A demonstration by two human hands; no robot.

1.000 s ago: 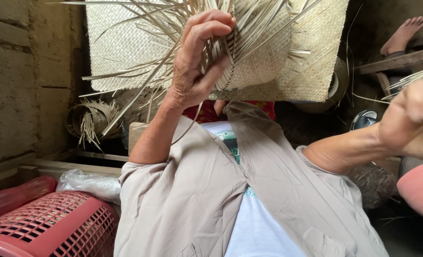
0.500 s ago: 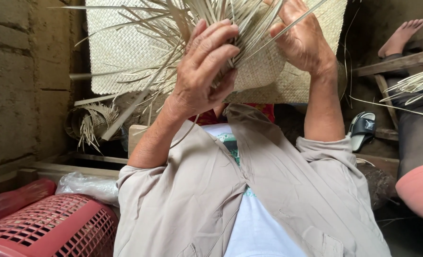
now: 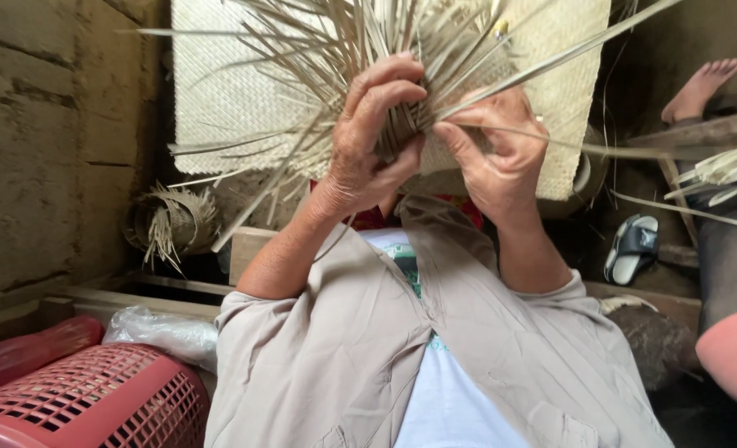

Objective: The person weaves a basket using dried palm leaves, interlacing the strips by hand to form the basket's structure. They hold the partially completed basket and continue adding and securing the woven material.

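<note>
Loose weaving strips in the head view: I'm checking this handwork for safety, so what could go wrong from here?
1. The loose strips fan out stiffly toward the camera, so a tip might poke the face.
2. The left hand and right hand pinch narrow strips; an edge could cut a finger if one slides.
3. Long strips stretch toward another person's bare foot and might snag.

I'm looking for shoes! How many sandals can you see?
1. A single sandal lies on the ground at the right, below another person's bare foot. Its partner may be hidden.
</note>
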